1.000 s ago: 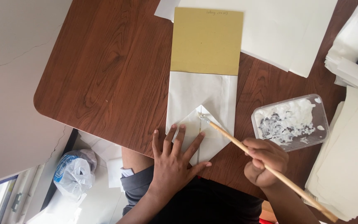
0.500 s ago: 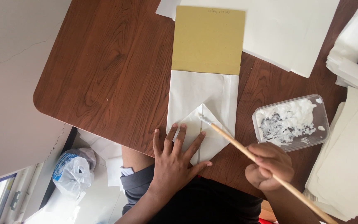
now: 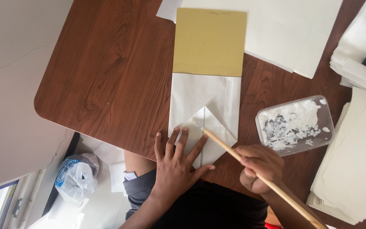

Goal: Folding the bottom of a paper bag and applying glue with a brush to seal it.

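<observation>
**Stick tip drawn back along the folded paper**

Since a second ago the wooden stick (image 3: pixel 259 176) has slid its tip back from the peak of the fold toward the table's near edge, and the right hand (image 3: pixel 259 167) has shifted a little with it. That hand is closed in a fist around the stick's shaft. The left hand (image 3: pixel 178 163) lies flat, fingers spread, pressing the white folded paper (image 3: pixel 204 97) at the near edge of the brown table (image 3: pixel 106 76); it grips nothing. A tan card (image 3: pixel 209 42) covers the paper's far end. A clear tub of white paste (image 3: pixel 295 125) sits near the right edge, beside stacks of white sheets (image 3: pixel 352 161).
</observation>
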